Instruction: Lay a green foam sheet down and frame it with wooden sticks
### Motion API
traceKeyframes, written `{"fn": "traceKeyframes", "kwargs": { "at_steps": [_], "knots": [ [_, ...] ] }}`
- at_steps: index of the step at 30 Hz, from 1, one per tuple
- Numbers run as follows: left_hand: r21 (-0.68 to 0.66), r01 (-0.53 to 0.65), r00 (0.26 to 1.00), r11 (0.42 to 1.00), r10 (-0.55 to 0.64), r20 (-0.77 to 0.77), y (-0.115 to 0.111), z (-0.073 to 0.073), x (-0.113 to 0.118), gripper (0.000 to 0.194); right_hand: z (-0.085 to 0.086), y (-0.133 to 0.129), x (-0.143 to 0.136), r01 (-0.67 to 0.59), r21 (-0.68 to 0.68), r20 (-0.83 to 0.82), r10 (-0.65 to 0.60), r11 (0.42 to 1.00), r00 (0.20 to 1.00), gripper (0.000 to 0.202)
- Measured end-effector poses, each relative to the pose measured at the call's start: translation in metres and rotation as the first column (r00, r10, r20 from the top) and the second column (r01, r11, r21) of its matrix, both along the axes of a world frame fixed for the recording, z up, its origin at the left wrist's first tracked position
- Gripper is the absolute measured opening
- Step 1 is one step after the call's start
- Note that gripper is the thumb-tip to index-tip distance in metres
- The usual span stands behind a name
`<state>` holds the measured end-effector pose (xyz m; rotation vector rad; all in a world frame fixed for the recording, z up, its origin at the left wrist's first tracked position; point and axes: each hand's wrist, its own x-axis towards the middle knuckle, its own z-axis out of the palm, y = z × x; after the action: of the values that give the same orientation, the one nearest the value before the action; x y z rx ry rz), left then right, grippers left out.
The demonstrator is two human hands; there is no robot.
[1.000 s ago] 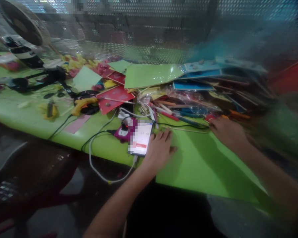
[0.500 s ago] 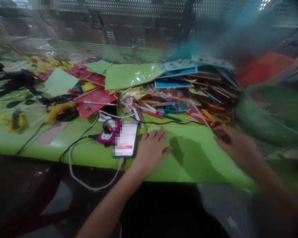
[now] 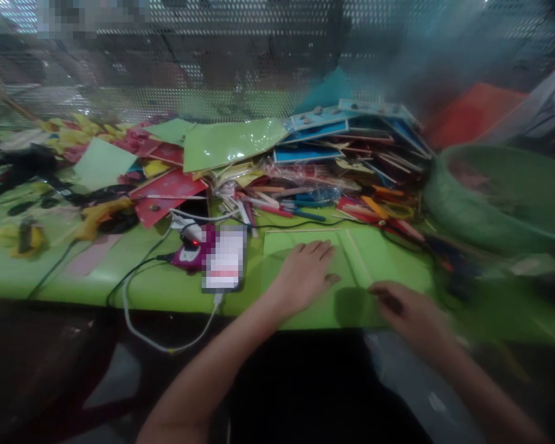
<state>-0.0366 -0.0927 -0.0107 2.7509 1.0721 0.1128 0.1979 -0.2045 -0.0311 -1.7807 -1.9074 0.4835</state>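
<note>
The person's left hand lies palm down on a green sheet, its fingers spread a little and nearly straight, with nothing in its grasp. The right hand is mostly curled, its fingertips pinched at the near end of a thin stick. This stick slants across the green, to the right of the left hand, its far end towards the clutter. Another stick lies along the sheet's far edge, so 2 sticks show around the left hand.

To the left of the sheet, a phone with a lit, partly blurred-out screen rests beside a purple socket block. A white cable runs from its near end and loops over the table's front edge. Farther left is a yellow glue gun.

Beyond the hands are pens, orange-handled scissors and a heap of coloured cards. A large green basin stands on the right side of the table.
</note>
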Motion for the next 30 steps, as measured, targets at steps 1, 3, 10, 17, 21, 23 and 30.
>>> {"fn": "traceKeyframes", "kwargs": {
  "at_steps": [1, 3, 10, 17, 21, 23, 30],
  "knots": [
    [0.004, 0.011, 1.000, 1.000, -0.011, 0.003, 0.000, -0.001, 0.002, 0.060, 0.001, 0.001, -0.001, 0.003, -0.005, -0.001, -0.003, 1.000, 1.000, 0.024],
    [0.009, 0.028, 1.000, 1.000, -0.028, 0.008, 0.001, -0.002, 0.005, 0.059, 0.003, 0.003, -0.004, 0.005, -0.010, -0.001, -0.005, 1.000, 1.000, 0.024],
    [-0.008, 0.081, 0.996, 0.997, -0.081, -0.038, 0.004, 0.000, 0.008, 0.056, 0.007, 0.008, -0.012, -0.001, -0.033, -0.023, 0.000, 0.999, 1.000, 0.024],
    [0.051, 0.110, 0.992, 0.993, -0.106, -0.065, 0.010, -0.002, 0.011, 0.059, 0.014, 0.012, -0.016, -0.026, -0.056, -0.027, 0.025, 0.998, 0.999, 0.022],
    [0.080, 0.125, 0.990, 0.989, -0.119, -0.076, 0.012, -0.002, 0.016, 0.060, 0.015, 0.014, -0.018, -0.034, -0.075, -0.007, 0.033, 0.997, 0.999, 0.021],
    [0.090, 0.130, 0.989, 0.987, -0.123, -0.085, 0.013, -0.002, 0.018, 0.057, 0.016, 0.015, -0.018, -0.035, -0.091, -0.002, 0.035, 0.995, 0.999, 0.021],
    [0.109, 0.142, 0.988, 0.984, -0.133, -0.082, 0.016, -0.008, 0.019, 0.054, 0.021, 0.014, -0.010, -0.076, -0.130, -0.070, 0.067, 0.989, 0.995, 0.021]
  ]
}}
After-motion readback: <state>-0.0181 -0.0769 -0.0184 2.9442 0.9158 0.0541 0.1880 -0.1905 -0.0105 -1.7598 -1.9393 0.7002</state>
